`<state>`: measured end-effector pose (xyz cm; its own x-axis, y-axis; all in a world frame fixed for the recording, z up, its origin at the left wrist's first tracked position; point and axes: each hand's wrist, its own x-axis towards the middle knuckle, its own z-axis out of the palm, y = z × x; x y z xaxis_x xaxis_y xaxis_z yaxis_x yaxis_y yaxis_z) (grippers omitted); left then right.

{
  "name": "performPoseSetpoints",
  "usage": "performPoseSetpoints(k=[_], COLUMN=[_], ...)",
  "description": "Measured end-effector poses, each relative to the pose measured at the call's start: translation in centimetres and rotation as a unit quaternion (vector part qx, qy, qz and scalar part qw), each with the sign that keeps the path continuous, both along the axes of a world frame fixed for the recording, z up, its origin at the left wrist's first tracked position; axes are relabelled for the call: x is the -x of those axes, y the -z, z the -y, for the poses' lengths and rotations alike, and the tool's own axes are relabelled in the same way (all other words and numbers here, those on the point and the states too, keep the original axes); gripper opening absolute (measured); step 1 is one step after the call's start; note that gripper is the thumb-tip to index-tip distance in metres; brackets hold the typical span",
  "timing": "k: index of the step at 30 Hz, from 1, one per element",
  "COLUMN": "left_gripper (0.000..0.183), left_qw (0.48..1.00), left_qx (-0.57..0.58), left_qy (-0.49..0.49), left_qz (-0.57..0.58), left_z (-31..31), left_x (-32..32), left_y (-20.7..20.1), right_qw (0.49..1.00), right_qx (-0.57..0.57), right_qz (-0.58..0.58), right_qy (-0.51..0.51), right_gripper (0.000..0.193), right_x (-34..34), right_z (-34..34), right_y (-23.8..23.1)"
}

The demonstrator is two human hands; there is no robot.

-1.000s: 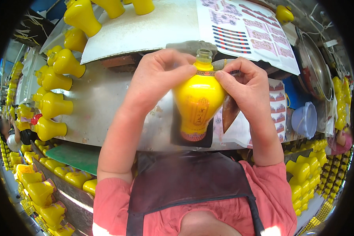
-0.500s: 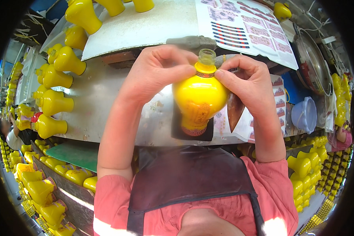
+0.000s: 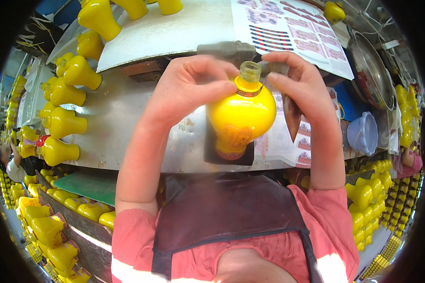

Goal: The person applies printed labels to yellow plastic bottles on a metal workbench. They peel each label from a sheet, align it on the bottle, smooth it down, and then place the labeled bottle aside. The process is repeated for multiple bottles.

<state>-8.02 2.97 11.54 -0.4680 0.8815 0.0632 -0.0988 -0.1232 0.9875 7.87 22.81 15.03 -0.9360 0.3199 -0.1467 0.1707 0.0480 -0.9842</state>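
A glossy yellow bottle [image 3: 243, 113] with a clear glass threaded neck [image 3: 250, 70] stands slightly tilted on a dark pad [image 3: 246, 158] in front of me. A thin dark patterned strip [image 3: 248, 93] curves around the base of its neck, its right end lifted away. My left hand [image 3: 189, 87] pinches at the neck's left side, thumb on the strip's left end; its other fingertips are partly hidden. My right hand [image 3: 300, 78] is just right of the neck, thumb beside the strip's loose end. A pointed brown blade-shaped tool [image 3: 292, 118] hangs down from its curled fingers.
Printed decal sheets [image 3: 311, 35] lie on a white board at the far right. Several yellow bottles [image 3: 68, 120] line the metal table's left side. A pale blue bucket [image 3: 362, 134] stands right, near a round metal basin [image 3: 375, 70]. More bottles [image 3: 363, 195] fill both sides below.
My right hand has moved slightly up and right, off the neck, and the strip's right end has come away from the bottle. The left hand stays at the neck.
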Motion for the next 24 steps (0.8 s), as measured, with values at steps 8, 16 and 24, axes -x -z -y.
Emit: performPoseSetpoints(k=[8, 16, 24], left_gripper=[0.009, 0.009, 0.011], left_qw=[1.000, 1.000, 0.997], left_qx=[-0.002, -0.007, 0.012], left_qy=[0.006, 0.018, 0.073], left_qz=[-0.005, -0.011, -0.009], left_z=[0.3, 0.5, 0.4], left_x=[-0.2, 0.3, 2.2], left_y=[-0.1, -0.1, 0.2], right_qw=[0.995, 0.994, 0.997], right_qx=[-0.029, -0.089, -0.054], right_qz=[0.075, 0.024, 0.036], right_qy=[-0.051, -0.061, -0.049], right_gripper=[0.038, 0.033, 0.036], right_x=[-0.7, 0.1, -0.8], right_z=[1.5, 1.5, 1.9], right_y=[-1.3, -0.8, -0.5])
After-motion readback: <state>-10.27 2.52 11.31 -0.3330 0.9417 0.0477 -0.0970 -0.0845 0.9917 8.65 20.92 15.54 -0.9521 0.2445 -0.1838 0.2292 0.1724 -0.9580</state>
